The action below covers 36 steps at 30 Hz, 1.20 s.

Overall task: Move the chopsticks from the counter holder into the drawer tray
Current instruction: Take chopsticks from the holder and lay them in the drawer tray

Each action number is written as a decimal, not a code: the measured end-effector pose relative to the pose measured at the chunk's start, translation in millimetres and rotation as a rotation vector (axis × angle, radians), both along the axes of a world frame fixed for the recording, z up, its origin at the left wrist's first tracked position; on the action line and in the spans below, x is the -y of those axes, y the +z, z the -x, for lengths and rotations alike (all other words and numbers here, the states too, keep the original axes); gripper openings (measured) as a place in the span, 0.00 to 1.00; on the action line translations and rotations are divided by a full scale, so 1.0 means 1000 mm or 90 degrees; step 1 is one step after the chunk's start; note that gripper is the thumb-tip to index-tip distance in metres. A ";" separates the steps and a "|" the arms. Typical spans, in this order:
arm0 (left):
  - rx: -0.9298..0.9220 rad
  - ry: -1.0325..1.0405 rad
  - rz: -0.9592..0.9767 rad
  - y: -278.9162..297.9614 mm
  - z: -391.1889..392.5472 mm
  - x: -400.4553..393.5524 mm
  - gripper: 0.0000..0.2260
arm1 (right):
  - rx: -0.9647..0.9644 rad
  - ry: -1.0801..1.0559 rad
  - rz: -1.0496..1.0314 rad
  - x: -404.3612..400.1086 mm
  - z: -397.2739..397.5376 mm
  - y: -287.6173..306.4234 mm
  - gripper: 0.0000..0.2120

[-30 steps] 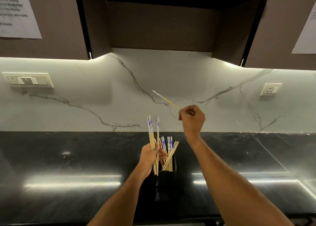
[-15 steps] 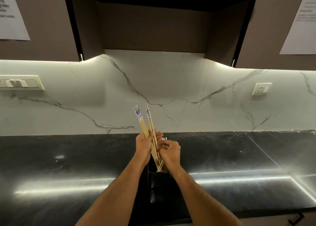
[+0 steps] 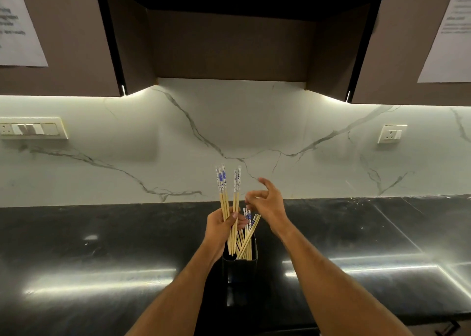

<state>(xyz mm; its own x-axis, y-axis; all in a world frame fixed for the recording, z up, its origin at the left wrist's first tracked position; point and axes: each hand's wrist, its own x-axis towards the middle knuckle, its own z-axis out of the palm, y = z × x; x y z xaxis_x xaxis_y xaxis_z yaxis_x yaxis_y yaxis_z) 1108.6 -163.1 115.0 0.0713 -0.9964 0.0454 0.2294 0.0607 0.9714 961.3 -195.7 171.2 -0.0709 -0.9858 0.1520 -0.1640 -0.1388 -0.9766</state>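
A marble-veined white backsplash (image 3: 254, 137) is seen filling the middle of the view, with dark upper cabinets (image 3: 63, 55) above it and a glossy black counter (image 3: 102, 246) below. Printed paper sheets (image 3: 17, 30) are fixed to the cabinet doors at both sides, and a switch plate (image 3: 31, 128) and a socket (image 3: 391, 133) are mounted on the backsplash. A black holder (image 3: 240, 279) is stood on the counter near its front edge, and several chopsticks (image 3: 246, 236) are left leaning inside it. A bundle of chopsticks (image 3: 227, 195), blue-and-white patterned ends up, is gripped upright in the left hand (image 3: 220, 230) just above the holder. The right hand (image 3: 269, 203) is held beside the bundle, fingers loosely spread, nothing grasped.
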 end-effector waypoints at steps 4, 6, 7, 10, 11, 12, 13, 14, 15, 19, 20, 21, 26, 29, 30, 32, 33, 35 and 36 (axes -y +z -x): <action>0.064 -0.089 0.004 -0.005 0.006 -0.007 0.08 | -0.080 0.068 0.081 0.010 0.000 0.018 0.41; 0.083 -0.121 -0.007 -0.006 0.008 -0.010 0.08 | -0.101 0.068 0.103 0.011 0.003 0.019 0.38; 0.086 -0.135 -0.013 -0.006 0.008 -0.011 0.08 | -0.112 0.071 0.112 0.010 0.005 0.018 0.35; 0.103 -0.185 -0.034 -0.007 0.009 -0.013 0.09 | -0.159 0.079 0.132 0.009 0.010 0.013 0.30; 0.107 -0.200 -0.041 -0.008 0.009 -0.013 0.09 | -0.165 0.080 0.130 0.009 0.012 0.012 0.30; 0.109 -0.212 -0.046 -0.009 0.009 -0.014 0.09 | -0.168 0.078 0.127 0.008 0.013 0.011 0.31; 0.112 -0.221 -0.049 -0.010 0.009 -0.014 0.10 | -0.171 0.076 0.126 0.008 0.014 0.011 0.32; 0.115 -0.228 -0.050 -0.010 0.008 -0.014 0.10 | -0.175 0.075 0.130 0.007 0.015 0.010 0.33; 0.120 -0.235 -0.049 -0.010 0.009 -0.014 0.10 | -0.180 0.075 0.137 0.006 0.017 0.010 0.34; 0.136 -0.255 -0.053 -0.009 0.012 -0.014 0.10 | -0.183 0.086 0.132 0.006 0.023 0.010 0.33; 0.138 -0.259 -0.052 -0.009 0.014 -0.015 0.10 | -0.183 0.083 0.129 0.006 0.024 0.010 0.32; 0.138 -0.264 -0.051 -0.009 0.015 -0.016 0.10 | -0.182 0.076 0.129 0.006 0.025 0.010 0.31; 0.142 -0.281 -0.065 -0.012 0.018 -0.017 0.10 | -0.179 0.033 0.131 0.007 0.030 0.007 0.26; 0.147 -0.285 -0.071 -0.013 0.020 -0.016 0.10 | -0.183 0.036 0.123 0.006 0.030 0.005 0.29; 0.149 -0.288 -0.072 -0.012 0.021 -0.016 0.10 | -0.179 0.041 0.117 0.006 0.030 0.004 0.31; 0.157 -0.295 -0.070 -0.012 0.022 -0.016 0.10 | -0.169 0.049 0.104 0.007 0.030 0.003 0.33; 0.161 -0.298 -0.070 -0.012 0.022 -0.016 0.10 | -0.174 0.045 0.103 0.007 0.030 0.002 0.32; 0.168 -0.300 -0.069 -0.012 0.021 -0.016 0.10 | -0.187 0.032 0.105 0.008 0.031 0.002 0.29; 0.170 -0.301 -0.069 -0.012 0.021 -0.016 0.10 | -0.190 0.028 0.102 0.008 0.031 0.002 0.28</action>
<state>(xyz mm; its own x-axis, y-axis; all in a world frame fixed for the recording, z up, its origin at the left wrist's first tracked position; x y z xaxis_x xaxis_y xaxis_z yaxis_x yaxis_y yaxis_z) 1087.8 -147.1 102.8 -0.3851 -0.9171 -0.1034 -0.0471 -0.0923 0.9946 930.4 -203.5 173.2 0.0424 -0.9487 0.3132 -0.4291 -0.3004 -0.8518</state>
